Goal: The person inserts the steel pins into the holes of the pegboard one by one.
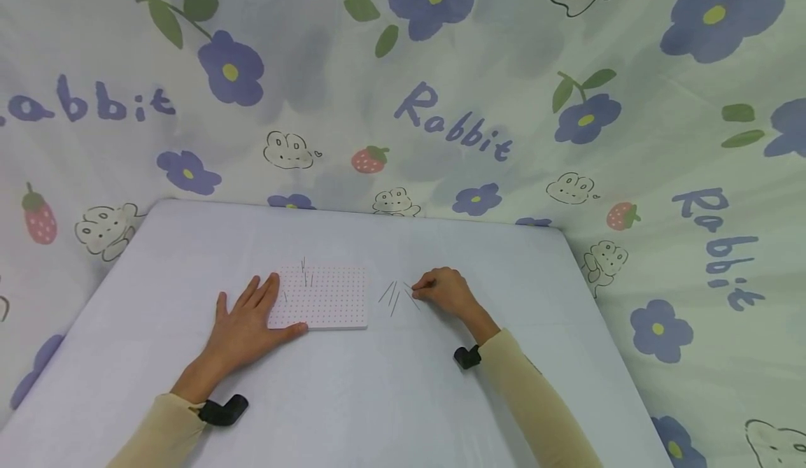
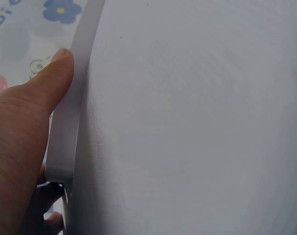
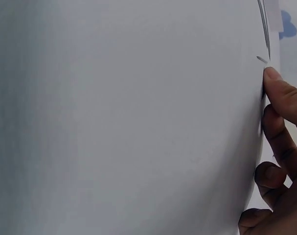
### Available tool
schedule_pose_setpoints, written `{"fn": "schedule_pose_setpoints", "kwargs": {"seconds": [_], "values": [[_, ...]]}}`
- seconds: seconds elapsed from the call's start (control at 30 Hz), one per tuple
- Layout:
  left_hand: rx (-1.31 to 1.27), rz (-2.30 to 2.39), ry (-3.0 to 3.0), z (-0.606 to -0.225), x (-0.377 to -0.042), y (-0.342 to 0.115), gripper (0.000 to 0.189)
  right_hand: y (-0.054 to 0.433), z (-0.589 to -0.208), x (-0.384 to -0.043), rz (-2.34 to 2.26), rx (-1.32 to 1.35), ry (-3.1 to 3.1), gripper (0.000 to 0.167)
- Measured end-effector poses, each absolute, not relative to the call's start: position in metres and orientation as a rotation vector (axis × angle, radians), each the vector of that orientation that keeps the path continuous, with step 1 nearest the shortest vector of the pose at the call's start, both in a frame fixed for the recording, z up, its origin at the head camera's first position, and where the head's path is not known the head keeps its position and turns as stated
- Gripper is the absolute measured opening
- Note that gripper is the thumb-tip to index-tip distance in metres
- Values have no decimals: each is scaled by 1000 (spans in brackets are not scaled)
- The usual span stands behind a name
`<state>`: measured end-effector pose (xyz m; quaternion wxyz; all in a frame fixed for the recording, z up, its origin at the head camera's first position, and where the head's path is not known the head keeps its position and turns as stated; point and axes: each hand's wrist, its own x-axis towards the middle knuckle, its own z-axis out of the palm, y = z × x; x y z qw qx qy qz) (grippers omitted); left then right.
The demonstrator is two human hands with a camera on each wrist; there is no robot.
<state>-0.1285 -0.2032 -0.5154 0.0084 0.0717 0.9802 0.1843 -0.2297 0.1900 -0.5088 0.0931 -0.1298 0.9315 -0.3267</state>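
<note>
My left hand lies with spread fingers along the left side of a white board dotted with small holes. Its thumb rests on the board's front edge. Several thin dark needle-like pins stand in the board's left part. Right of the board, several similar thin pins lie loose on the table. My right hand is over the right end of these, thumb and forefinger bent down at the tabletop beside a pin. Whether a pin is between the fingertips cannot be made out.
A white-covered table carries everything. Behind and beside it hangs a pale cloth printed with purple flowers, rabbits and strawberries. Black wrist cameras are strapped on both wrists, the left one and the right one, close above the table.
</note>
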Motion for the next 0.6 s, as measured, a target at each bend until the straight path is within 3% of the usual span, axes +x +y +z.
{"fn": "schedule_pose_setpoints", "kwargs": {"seconds": [0.6], "values": [[218,556,3062,-515,-128,-202,125,189,-508,-227,-1002,-456,2760,8]]}}
